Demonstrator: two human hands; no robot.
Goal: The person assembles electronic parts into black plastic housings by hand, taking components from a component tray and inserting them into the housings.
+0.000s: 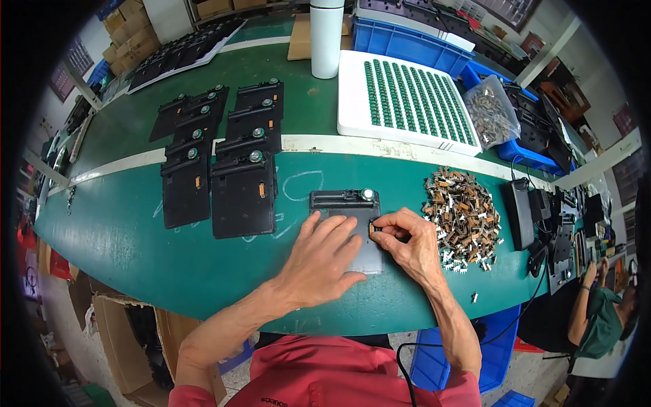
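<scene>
White bottle (326, 42) near brown cardboard (300, 39), stacked cartons (132, 34) upper left, green-shirted person (600, 325) far right

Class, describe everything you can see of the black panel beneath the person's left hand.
The black panel is flat and roughly rectangular, plastic by its look, its near part shining grey. Along its far edge runs a raised bar with a round, silvery part at the right end. It lies flat on the green tabletop. The left hand spreads over its left and middle, hiding much of it; the right hand pinches a small brown piece by its right edge.
</scene>
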